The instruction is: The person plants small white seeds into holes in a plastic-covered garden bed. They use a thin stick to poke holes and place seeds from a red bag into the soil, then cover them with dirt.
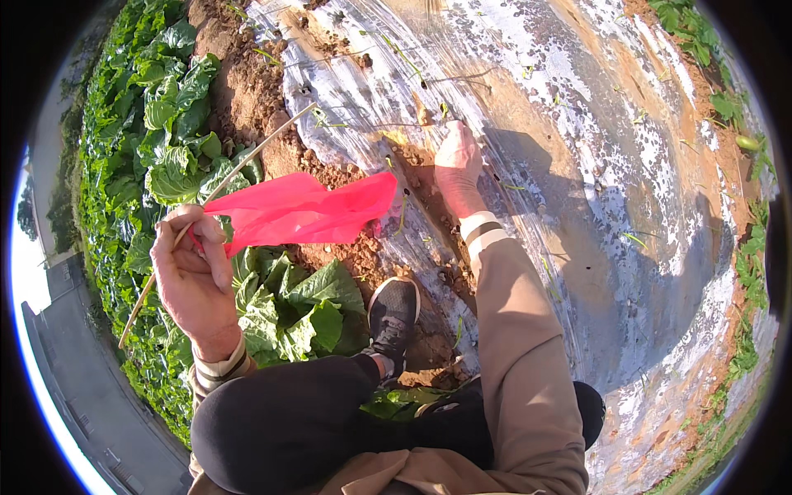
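Note:
My left hand (195,272) is raised at the left and grips a thin wooden stick (266,143) together with a bright pink-red plastic bag (303,213). The stick slants across the hand, and the thin bag hangs out to the right. My right hand (459,162) reaches down to the clear plastic mulch film (526,204), its fingers curled. Just beyond its knuckles a small green seedling (443,110) pokes up through the film. The right fingertips are hidden, so whether they pinch anything is unclear. Bare soil (414,158) shows beside that hand.
Leafy cabbage-like plants (170,117) fill the left side, with a large one (303,303) close to my shoe (394,315). A strip of loose brown soil (238,80) borders the film. Several thin seedlings dot the bed. Green plants (752,278) line the far right.

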`<state>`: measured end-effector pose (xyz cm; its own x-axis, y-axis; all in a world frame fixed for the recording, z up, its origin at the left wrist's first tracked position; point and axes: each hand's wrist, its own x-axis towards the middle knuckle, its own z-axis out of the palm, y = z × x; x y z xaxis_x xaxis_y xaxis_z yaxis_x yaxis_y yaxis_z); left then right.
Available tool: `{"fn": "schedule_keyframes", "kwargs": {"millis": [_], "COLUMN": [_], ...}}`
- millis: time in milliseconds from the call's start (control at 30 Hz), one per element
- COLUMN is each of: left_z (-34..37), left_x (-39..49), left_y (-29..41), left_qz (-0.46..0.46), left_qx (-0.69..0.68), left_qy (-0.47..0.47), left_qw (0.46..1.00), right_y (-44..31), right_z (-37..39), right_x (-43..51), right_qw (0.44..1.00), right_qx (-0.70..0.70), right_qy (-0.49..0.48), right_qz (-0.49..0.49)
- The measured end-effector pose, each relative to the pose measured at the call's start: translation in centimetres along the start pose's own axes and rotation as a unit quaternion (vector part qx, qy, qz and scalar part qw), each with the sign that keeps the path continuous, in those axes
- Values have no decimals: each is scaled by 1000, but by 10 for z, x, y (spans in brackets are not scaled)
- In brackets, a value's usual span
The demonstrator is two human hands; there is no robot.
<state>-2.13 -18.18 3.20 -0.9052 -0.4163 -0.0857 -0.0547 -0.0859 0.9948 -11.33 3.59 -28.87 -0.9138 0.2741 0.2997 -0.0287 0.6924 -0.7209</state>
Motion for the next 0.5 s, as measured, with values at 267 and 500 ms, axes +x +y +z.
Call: {"fn": "schedule_keyframes", "kwargs": {"millis": [267, 500], "left_z": [3, 2], "left_x": [-7, -14], "left_y": [12, 9], "left_qz": [92, 78], "left_qx": [-17, 40], "left_qy": [21, 44], "left_qw": [995, 995], "right_y": [-117, -96], "right_z": [-101, -104], "right_x": [-199, -256], "right_qw": [856, 844], "right_qx": [375, 399], "right_qy": [-323, -340], "right_qz": [-150, -117]}}
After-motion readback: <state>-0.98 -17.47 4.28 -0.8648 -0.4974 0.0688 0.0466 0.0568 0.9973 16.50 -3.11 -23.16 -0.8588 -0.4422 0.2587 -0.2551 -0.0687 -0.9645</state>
